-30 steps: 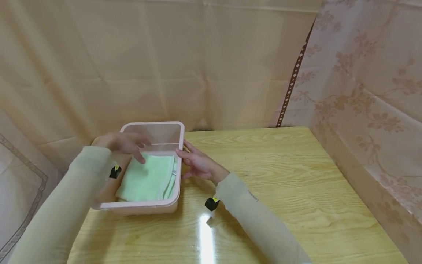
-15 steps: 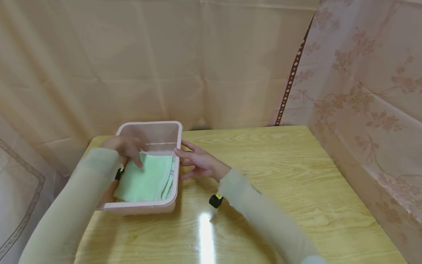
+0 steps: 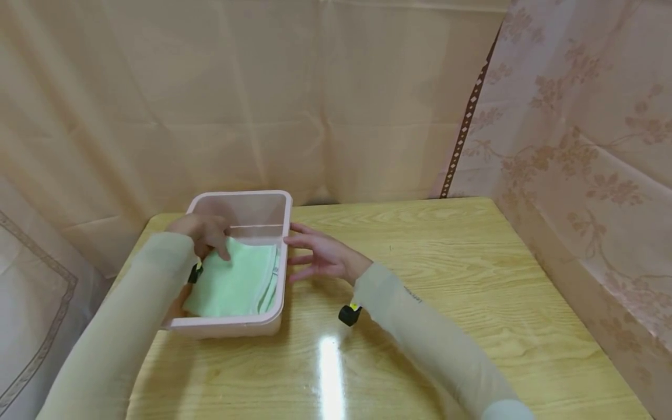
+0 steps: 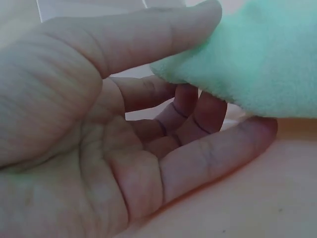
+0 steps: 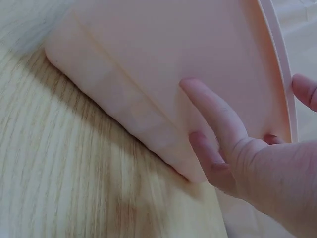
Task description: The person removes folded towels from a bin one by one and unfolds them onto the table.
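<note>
A folded light green towel [image 3: 236,277] lies in a pale pink plastic bin [image 3: 231,320] on the table's left side. My left hand [image 3: 202,231] reaches over the bin's left side and pinches the towel's far left corner. In the left wrist view, the thumb [image 4: 163,42] lies on top of the green cloth [image 4: 267,64] and the fingers are bent beneath it; that corner is lifted. Against the bin's right outer wall [image 5: 158,59], my right hand [image 3: 328,256] rests with spread fingers, its thumb at the rim.
The bin stands on a wooden table [image 3: 420,274], close to its left edge. A beige curtain [image 3: 315,105] hangs behind, and a flowered cloth [image 3: 593,175] covers the right side. Both wrists carry a small black camera [image 3: 349,315].
My left hand has come down onto the towel and taken its far left corner, which has risen slightly. My right hand's fingers have spread and its grip on the rim has loosened.
</note>
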### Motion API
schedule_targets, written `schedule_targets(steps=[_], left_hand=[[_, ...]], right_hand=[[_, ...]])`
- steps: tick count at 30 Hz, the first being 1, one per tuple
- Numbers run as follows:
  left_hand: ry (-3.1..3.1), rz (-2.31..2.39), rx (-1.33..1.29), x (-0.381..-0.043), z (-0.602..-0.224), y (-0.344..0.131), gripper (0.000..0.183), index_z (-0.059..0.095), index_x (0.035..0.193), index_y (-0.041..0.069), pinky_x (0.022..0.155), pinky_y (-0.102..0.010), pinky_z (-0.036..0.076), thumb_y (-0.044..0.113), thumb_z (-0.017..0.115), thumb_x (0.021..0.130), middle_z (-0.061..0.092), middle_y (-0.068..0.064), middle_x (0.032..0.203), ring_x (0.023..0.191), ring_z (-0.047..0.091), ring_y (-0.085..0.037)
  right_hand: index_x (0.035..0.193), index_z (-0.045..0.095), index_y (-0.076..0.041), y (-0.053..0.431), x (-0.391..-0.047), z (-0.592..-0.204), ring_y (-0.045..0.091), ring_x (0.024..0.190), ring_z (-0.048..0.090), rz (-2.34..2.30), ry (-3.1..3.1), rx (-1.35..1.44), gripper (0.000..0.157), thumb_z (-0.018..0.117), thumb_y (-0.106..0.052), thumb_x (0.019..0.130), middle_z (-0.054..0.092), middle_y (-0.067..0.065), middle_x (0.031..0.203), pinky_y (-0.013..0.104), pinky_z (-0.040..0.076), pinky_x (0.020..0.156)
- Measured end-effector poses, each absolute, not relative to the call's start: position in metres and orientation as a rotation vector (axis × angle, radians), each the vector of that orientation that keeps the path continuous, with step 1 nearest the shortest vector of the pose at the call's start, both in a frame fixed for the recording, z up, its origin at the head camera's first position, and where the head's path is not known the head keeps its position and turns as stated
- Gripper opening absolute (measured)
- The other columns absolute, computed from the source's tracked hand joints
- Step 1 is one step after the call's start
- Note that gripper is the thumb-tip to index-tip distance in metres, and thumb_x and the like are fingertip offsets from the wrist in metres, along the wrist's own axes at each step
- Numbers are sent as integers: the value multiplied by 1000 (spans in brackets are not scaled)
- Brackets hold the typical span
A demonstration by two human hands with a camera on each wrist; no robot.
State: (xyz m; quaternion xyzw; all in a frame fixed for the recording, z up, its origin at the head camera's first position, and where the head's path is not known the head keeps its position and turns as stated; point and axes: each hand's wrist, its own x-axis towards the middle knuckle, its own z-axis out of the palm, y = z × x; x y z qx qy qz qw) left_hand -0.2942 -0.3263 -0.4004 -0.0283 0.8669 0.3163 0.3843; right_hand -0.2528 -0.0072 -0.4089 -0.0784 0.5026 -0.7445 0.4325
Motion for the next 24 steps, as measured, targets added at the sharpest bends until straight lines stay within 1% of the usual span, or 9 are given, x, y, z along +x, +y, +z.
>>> schedule_targets(steps=[1, 3, 5, 8, 12, 17, 18, 20, 24], left_hand=[[2217, 746, -41, -288, -386, -318, 67, 27, 150, -11, 101, -53, 48, 3, 66, 97, 37, -30, 147, 127, 49, -39], [2256, 627, 16, -275, -359, -302, 50, 42, 133, -16, 93, -47, 54, 6, 68, 96, 52, -26, 124, 110, 58, -35], [2293, 544, 43, -267, -344, -294, 39, 48, 125, -16, 89, -45, 55, 7, 65, 98, 54, -23, 115, 103, 60, -32], [2311, 534, 52, -264, -338, -291, 37, 47, 126, -13, 86, -43, 57, 7, 64, 99, 50, -22, 118, 102, 59, -31], [2301, 547, 51, -264, -337, -291, 39, 43, 128, -10, 82, -45, 59, 8, 63, 100, 46, -26, 125, 102, 60, -33], [2268, 584, 51, -264, -336, -289, 42, 40, 132, -10, 79, -46, 60, 6, 61, 100, 48, -29, 126, 95, 67, -30], [2274, 583, 69, -264, -336, -290, 41, 42, 131, -11, 78, -46, 60, 6, 62, 99, 50, -28, 123, 94, 68, -31], [2253, 630, 69, -264, -337, -292, 42, 40, 132, -13, 79, -49, 59, 3, 61, 99, 50, -31, 124, 97, 69, -36], [2189, 770, -14, -260, -338, -294, 46, 33, 135, -12, 78, -56, 58, -1, 59, 99, 49, -36, 126, 104, 65, -44]], right_hand=[[159, 34, -30, -7, -253, -410, 42, 134, 46, -1864, 1237, -195, 63, 61, -23, 102, 34, 14, 160, 65, 47, 94], [159, 33, -30, -7, -253, -411, 44, 136, 43, -1875, 1210, -194, 62, 60, -23, 103, 34, 14, 160, 66, 46, 96], [159, 32, -29, -6, -252, -411, 45, 138, 41, -1884, 1190, -194, 62, 59, -22, 103, 33, 14, 160, 65, 46, 96], [161, 28, -29, -4, -252, -413, 46, 140, 37, -1891, 1159, -197, 64, 57, -21, 104, 31, 15, 162, 64, 47, 96], [162, 25, -28, -2, -253, -415, 46, 142, 34, -1894, 1139, -211, 66, 57, -20, 105, 28, 13, 164, 61, 50, 94], [160, 32, -29, -1, -253, -417, 46, 142, 34, -1910, 1141, -200, 62, 58, -20, 104, 30, 12, 163, 61, 50, 94], [159, 33, -29, 0, -253, -417, 46, 141, 35, -1913, 1143, -196, 61, 59, -20, 104, 31, 11, 163, 61, 50, 94], [158, 35, -29, -1, -253, -417, 45, 140, 37, -1919, 1148, -195, 60, 59, -21, 104, 30, 11, 163, 61, 50, 94], [160, 31, -28, -3, -251, -417, 45, 139, 40, -1912, 1159, -224, 63, 58, -20, 104, 28, 13, 163, 63, 47, 97]])
